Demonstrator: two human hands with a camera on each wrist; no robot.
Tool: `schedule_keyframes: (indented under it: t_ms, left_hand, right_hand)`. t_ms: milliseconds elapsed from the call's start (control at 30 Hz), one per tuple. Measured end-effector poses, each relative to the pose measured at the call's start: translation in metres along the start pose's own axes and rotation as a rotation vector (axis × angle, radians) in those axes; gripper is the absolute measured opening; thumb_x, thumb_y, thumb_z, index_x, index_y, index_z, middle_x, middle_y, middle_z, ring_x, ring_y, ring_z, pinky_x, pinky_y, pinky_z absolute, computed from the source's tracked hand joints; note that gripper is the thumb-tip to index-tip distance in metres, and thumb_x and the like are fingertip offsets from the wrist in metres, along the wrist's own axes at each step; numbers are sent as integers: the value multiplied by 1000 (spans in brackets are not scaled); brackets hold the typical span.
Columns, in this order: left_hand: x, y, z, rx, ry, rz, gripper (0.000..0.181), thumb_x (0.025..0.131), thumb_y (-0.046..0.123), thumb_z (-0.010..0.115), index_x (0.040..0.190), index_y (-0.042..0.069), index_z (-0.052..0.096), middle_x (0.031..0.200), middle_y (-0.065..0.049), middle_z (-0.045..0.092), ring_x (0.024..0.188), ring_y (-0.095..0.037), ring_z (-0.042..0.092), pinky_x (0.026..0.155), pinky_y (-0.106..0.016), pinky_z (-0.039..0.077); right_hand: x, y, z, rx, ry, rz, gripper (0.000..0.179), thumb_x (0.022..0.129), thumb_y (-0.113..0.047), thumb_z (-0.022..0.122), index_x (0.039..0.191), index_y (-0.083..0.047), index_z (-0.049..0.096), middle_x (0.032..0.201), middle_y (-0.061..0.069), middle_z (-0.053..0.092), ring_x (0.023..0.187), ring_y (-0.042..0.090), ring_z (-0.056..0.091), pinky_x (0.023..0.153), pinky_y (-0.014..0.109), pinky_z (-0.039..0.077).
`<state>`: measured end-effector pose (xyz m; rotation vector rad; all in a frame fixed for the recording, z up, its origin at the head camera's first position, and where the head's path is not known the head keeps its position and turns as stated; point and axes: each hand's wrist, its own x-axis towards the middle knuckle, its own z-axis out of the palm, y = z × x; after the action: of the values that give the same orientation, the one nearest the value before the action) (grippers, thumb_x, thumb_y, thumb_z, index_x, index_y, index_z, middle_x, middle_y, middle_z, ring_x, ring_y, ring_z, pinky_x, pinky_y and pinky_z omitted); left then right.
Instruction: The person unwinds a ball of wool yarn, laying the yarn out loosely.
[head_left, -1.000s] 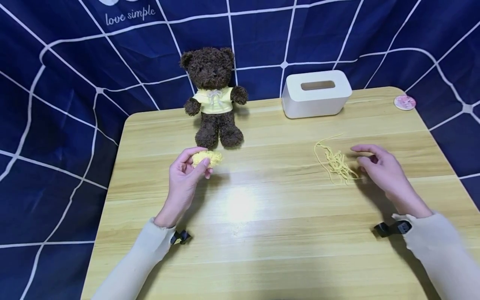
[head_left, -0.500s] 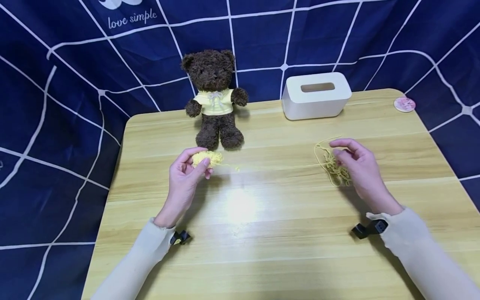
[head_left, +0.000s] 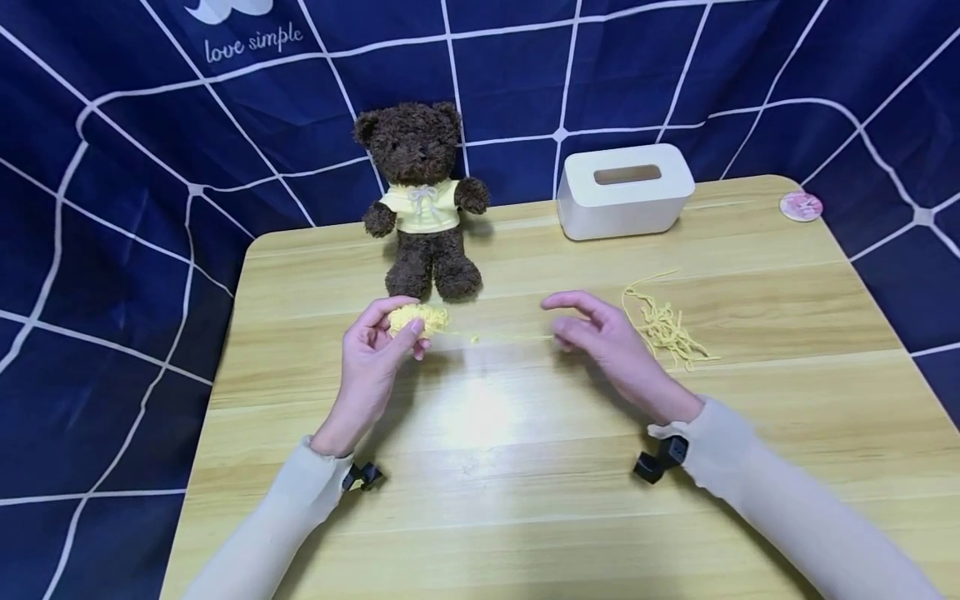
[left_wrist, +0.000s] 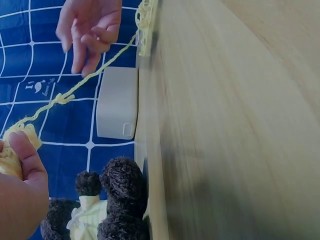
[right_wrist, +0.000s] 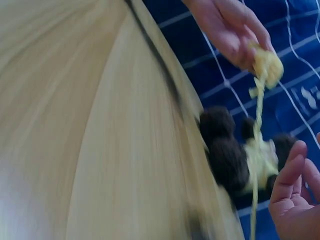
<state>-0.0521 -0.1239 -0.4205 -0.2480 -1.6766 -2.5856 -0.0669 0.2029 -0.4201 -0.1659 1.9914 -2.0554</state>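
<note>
A small bundle of yellow yarn (head_left: pixel 425 318) is pinched between the thumb and fingers of my left hand (head_left: pixel 369 357), above the table in front of the teddy bear. From it a yellow strand (left_wrist: pixel 86 80) with a small knot stretches across to a loose heap of yarn (head_left: pixel 667 329) on the right of the table. My right hand (head_left: pixel 611 346) is beside this strand, left of the heap, its fingers loosely bent. In the right wrist view the strand runs past the right hand's fingertips (right_wrist: pixel 297 152), with a gap between.
A dark brown teddy bear (head_left: pixel 417 150) in a yellow top sits at the back. To its right stands a white tissue box (head_left: pixel 626 196), and a pink round coaster (head_left: pixel 801 206) lies near the far right corner. A blue checked cloth (head_left: pixel 510 92) hangs behind the wooden table (head_left: pixel 525 500).
My right hand has moved left, from beside the yarn heap toward the middle of the table. The left hand has kept its grip on the bundle, nearly still.
</note>
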Motion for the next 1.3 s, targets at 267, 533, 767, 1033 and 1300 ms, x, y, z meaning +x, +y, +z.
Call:
schedule_keyframes:
  t_ms: [267, 533, 767, 1033, 1300]
  left_hand:
    - [2, -4, 2, 3, 0, -1, 32, 99, -16, 66, 129, -6, 68, 98, -12, 72, 74, -17, 71, 67, -25, 64]
    - [1, -4, 1, 23, -9, 4, 32, 99, -15, 66, 131, -9, 66, 97, -12, 72, 76, -18, 72, 66, -24, 63]
    - [0, -3, -5, 31, -9, 8, 33, 99, -9, 73, 132, -5, 69, 99, -14, 69, 77, -18, 71, 69, -24, 64]
    - [-2, -2, -10, 40, 6, 28, 35, 99, -16, 66, 132, -8, 67, 98, -11, 71, 74, -17, 71, 68, -24, 64]
    - [-4, -3, -17, 32, 9, 37, 33, 99, -8, 74, 132, -5, 69, 99, -14, 70, 75, -19, 71, 68, -24, 64]
  right_hand:
    - [7, -4, 54, -19, -200, 85, 44, 109, -22, 69, 151, -11, 60, 128, 33, 66, 108, 46, 68, 98, 62, 59]
    - [6, 1, 77, -36, -237, 89, 38, 110, -23, 69, 138, 2, 67, 109, 34, 67, 90, 33, 68, 84, 47, 63]
    - [3, -10, 51, -6, -97, -88, 22, 113, -11, 56, 113, 5, 72, 82, 13, 63, 70, 12, 59, 67, 21, 59]
    - [-2, -29, 4, 204, 137, -244, 25, 111, 2, 52, 98, 4, 74, 78, 5, 62, 69, 13, 56, 61, 19, 54]
    - [-11, -40, -45, 447, 314, -345, 25, 111, 3, 54, 92, 8, 70, 72, 8, 62, 62, 14, 55, 56, 22, 51]
